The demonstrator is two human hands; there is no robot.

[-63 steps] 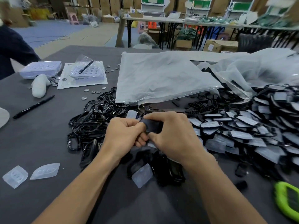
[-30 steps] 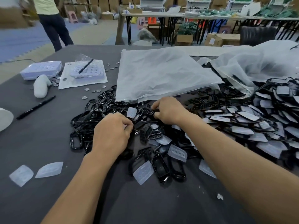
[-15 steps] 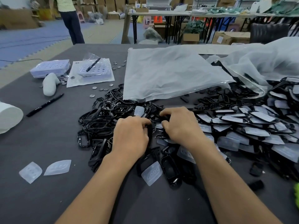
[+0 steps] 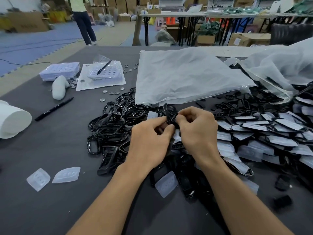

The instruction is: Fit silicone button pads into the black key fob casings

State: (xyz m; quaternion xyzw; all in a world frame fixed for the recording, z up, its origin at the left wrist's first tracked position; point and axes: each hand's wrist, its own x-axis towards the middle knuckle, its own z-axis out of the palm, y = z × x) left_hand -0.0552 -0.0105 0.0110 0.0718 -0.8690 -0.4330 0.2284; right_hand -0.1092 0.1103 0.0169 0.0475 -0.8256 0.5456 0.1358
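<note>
Head camera, looking forward and down. Landmark: flat clear plastic bag [image 4: 183,77] spread on the grey table [image 4: 50,209].

Just in front of the bag's near edge, both hands together. Left hand [image 4: 149,143] curled, thumb and forefinger pinching the left side of a black casing [image 4: 170,114]. Right hand [image 4: 198,131] curled too, fingertips gripping the same casing from the right. Casing held clear of the parts below, standing on edge, top close to the bag's near edge. Cannot tell whether a pad already sits inside: blurred and half covered by fingers.

Left of the bag's near left corner, reaching down to the left hand: tangled heap of empty black frames [image 4: 111,126]. Below the bag's near right corner, right of the hands: wide pile of casings with pale pads showing [image 4: 271,131]. Nearer than the bag, under the wrists: one loose silicone pad [image 4: 166,185] among dark shells. Well to the near left of the bag, apart from the heap: two more silicone pads [image 4: 39,179] side by side.

Left of the bag: scattered coin cells [image 4: 111,92], black marker [image 4: 54,108], white roll [image 4: 11,122] at the frame edge. Right of the bag, just beside it: second, crumpled bag [image 4: 279,65].
</note>
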